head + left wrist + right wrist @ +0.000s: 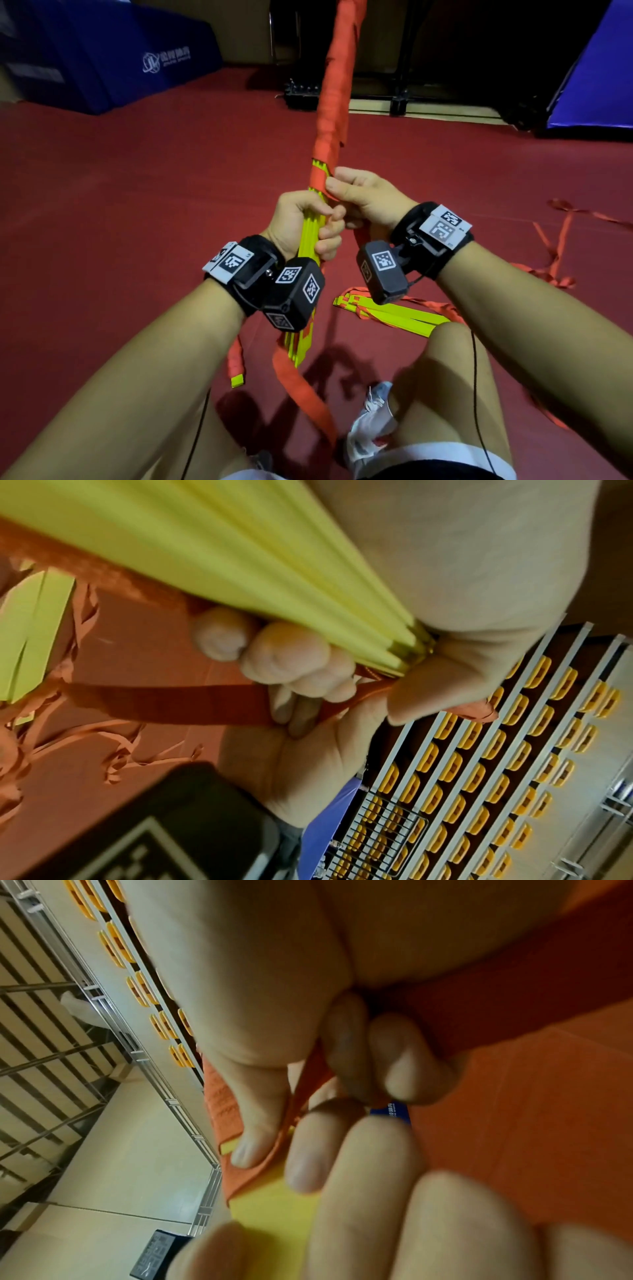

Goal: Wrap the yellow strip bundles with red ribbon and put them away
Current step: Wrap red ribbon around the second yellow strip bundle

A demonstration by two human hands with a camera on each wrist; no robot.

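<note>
Yellow strip bundle point(309, 236) is standing nearly upright in front of the person, its lower end down near a white shoe point(373, 421). Left hand point(301, 222) is gripping the bare yellow section, fingers curled round it. Right hand point(363, 200) is sitting just above, touching the left, and pinching the red ribbon point(334, 102) at the lower edge of the wrapped part. The right wrist view is blurred, but the thumb seems to be pressing ribbon against the strips. A ribbon tail point(301, 387) is trailing down from the hands toward the shoe. Above the hands, ribbon is covering the bundle up to the top of the frame.

On the red floor point(137, 205), near the right knee, a second yellow bundle point(394, 313) is lying flat with ribbon across it. Further right, loose ribbon point(558, 246) is lying in tangles. Beyond, blue pads point(113, 58) and a black stand point(399, 102) are sitting at the floor's far edge.
</note>
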